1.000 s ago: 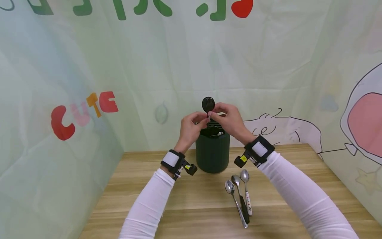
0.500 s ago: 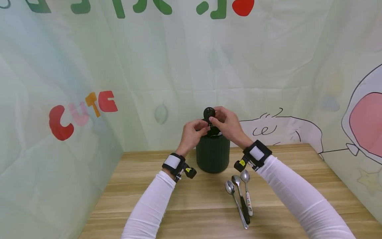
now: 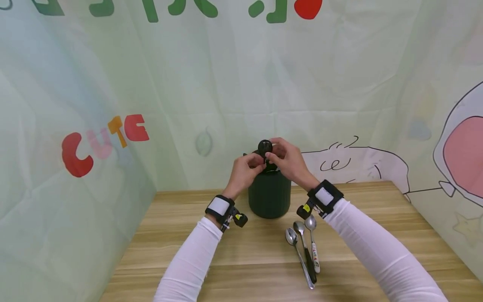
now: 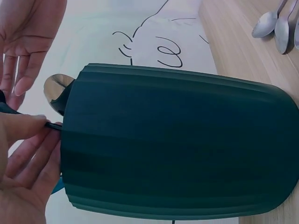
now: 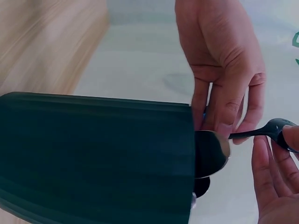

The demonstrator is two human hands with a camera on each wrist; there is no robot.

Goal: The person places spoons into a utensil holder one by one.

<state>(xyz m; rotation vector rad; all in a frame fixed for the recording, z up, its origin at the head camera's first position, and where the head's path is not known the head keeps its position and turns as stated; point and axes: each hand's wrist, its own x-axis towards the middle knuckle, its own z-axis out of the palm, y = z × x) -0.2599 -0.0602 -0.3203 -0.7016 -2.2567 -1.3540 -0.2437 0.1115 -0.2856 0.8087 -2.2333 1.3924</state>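
Over the mouth of a dark green ribbed holder (image 3: 269, 195), a black spoon (image 3: 265, 145) stands bowl up, its handle running down into the holder. My left hand (image 3: 243, 171) pinches the handle between thumb and fingers close to the rim, as the left wrist view shows. With thumb and fingers my right hand (image 3: 290, 161) holds the spoon's bowl end. A shiny metal spoon bowl (image 5: 212, 154) sticks out of the holder beside the black handle. The lower part of the black spoon is hidden inside.
Three metal spoons lie on the wooden table (image 3: 234, 251) in front of the holder: a plain one (image 3: 291, 237), a black-handled one (image 3: 309, 264) and one with a patterned white handle (image 3: 315, 256). A printed cloth (image 3: 241, 75) hangs behind and at both sides.
Both hands have come down with the black spoon, and its handle has sunk deeper into the holder. The spoons on the table have not moved.
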